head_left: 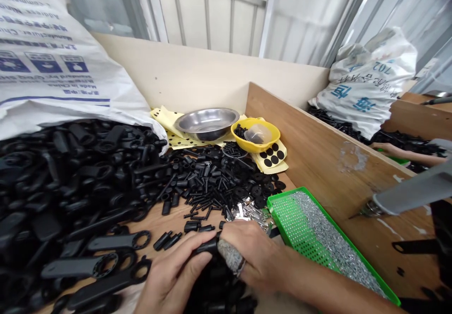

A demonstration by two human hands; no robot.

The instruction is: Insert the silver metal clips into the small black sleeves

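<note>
Between the thumb and fingers of my left hand (176, 271) is a short black plastic cylindrical part (207, 246). My right hand (256, 253) is closed against the far end of that part, its fingertips mostly hidden from view. A grey fuzzy wrap (230, 256) covers one of its fingers. Just beyond the hands lie small black cylinders with thin stems (167, 240), black screw-like pins (208, 201) and shiny metal clips (247, 210). More black parts (215, 285) sit beneath my hands, partly covered by them.
Black plastic handles (81, 262) heap up at left below a white sack (63, 69). A green tray (318, 238) of small metal pieces lies at right, near an electric screwdriver (402, 196). Behind are a steel bowl (208, 121) and yellow basket (271, 135). Another person's arm (406, 152) shows past the wooden divider (300, 130).
</note>
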